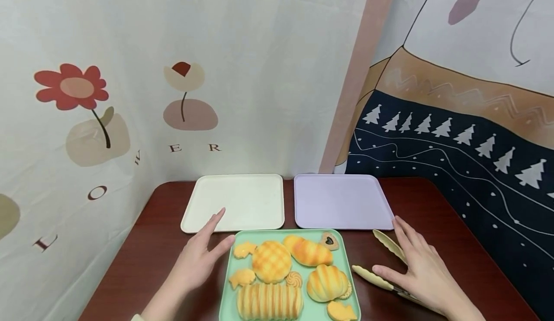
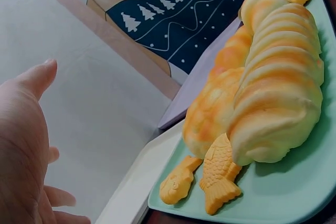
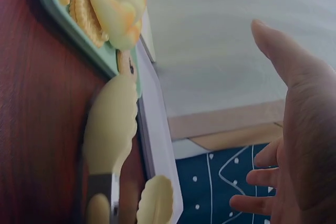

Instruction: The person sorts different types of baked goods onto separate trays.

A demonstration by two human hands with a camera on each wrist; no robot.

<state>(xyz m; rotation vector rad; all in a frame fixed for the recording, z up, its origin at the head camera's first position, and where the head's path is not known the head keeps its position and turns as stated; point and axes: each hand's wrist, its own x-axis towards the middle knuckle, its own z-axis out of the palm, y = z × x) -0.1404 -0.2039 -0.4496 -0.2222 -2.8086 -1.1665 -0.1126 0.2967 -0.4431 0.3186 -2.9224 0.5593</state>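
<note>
left hand: fingers spread, released — left of green tray
right hand: likewise, by tongs, right of green tray — contact unclear
breads: on green tray

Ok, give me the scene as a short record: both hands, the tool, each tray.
left hand: fingers straight, holding nothing, by the green tray's left edge
right hand: holding nothing, beside the tongs
tongs: arms apart, right of the green tray
green tray: four breads, three fish-shaped pieces, three cookies
white tray: beyond green tray, left
purple tray: beyond green tray, right
</note>
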